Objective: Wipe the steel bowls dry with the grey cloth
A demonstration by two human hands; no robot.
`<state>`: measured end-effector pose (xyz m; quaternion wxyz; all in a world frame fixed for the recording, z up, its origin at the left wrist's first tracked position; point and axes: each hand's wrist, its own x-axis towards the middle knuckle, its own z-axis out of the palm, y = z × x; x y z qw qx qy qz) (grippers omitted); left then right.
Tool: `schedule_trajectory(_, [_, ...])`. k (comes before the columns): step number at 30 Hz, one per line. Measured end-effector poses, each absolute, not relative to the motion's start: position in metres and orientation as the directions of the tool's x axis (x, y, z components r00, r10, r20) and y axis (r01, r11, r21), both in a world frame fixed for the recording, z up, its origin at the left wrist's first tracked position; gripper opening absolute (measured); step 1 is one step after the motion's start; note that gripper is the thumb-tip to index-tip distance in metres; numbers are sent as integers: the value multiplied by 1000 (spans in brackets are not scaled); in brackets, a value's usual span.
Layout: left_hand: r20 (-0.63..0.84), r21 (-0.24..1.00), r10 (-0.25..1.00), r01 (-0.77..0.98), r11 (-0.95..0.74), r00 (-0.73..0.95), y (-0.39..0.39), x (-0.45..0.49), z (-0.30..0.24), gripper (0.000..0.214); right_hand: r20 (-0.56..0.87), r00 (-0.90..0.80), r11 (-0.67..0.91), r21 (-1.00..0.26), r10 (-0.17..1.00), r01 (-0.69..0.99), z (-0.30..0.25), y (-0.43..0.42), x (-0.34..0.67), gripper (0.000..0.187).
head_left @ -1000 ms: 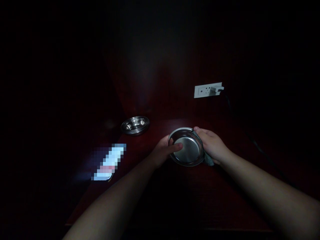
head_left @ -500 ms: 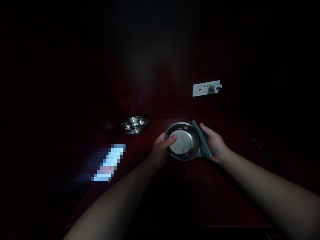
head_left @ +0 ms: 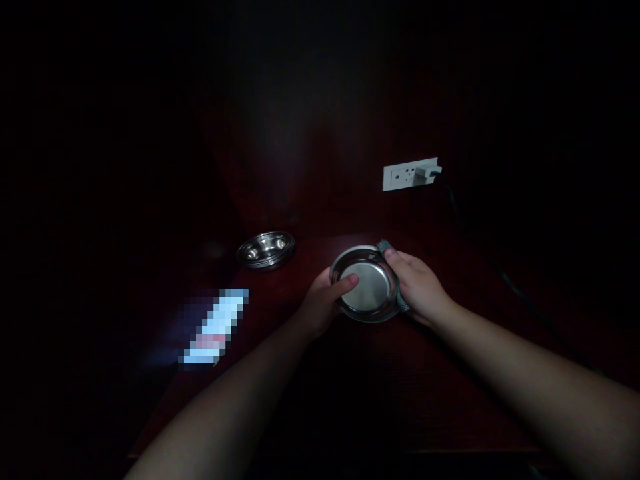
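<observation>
A shiny steel bowl [head_left: 369,293] is held up above the dark red table, its inside turned towards me. My left hand [head_left: 323,303] grips its left rim, with the thumb lying over the inside and the fingers hidden behind. On the right rim my right hand [head_left: 417,283] pinches a grey-green cloth [head_left: 404,303] against the metal, the thumb near the top edge. Most of the cloth is covered by that hand. Farther back on the left, more steel bowls [head_left: 267,251] sit nested in a low stack.
A bright pixelated screen [head_left: 215,330] lies at the table's left edge. On the back wall is a white socket plate [head_left: 410,175] with a plug in it, and a dark cable [head_left: 520,290] runs down to the right. The surroundings are very dark.
My right hand has moved left onto the bowl's right rim, folding the cloth over it, and the thumb now presses there. My left hand keeps its grip on the bowl.
</observation>
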<state>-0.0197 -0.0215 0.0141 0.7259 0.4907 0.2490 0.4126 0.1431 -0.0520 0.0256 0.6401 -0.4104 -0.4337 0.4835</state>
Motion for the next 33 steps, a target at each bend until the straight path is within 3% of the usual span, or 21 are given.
schedule_trajectory(5, [19, 931, 820, -309, 194, 573, -20, -23, 13, 50, 125, 168, 171, -939, 978, -297, 26, -51, 144, 37])
schedule_trajectory(10, [9, 946, 809, -266, 183, 588, -20, -24, 15, 48, 55, 298, 149, -942, 953, -301, 25, -50, 147, 36])
schedule_trajectory(17, [26, 954, 807, -256, 157, 590, -22, -24, 20, 48, 114, 53, 125, -950, 992, -285, 27, -50, 150, 34])
schedule_trajectory(25, [118, 956, 750, -280, 93, 651, -17, -23, 15, 53, 104, 2, 102, -967, 995, -233, 28, -50, 153, 38])
schedule_trajectory(33, [118, 969, 731, -240, 64, 672, -17, -24, 17, 56, 121, -47, 111, -979, 992, -169, 30, -51, 156, 39])
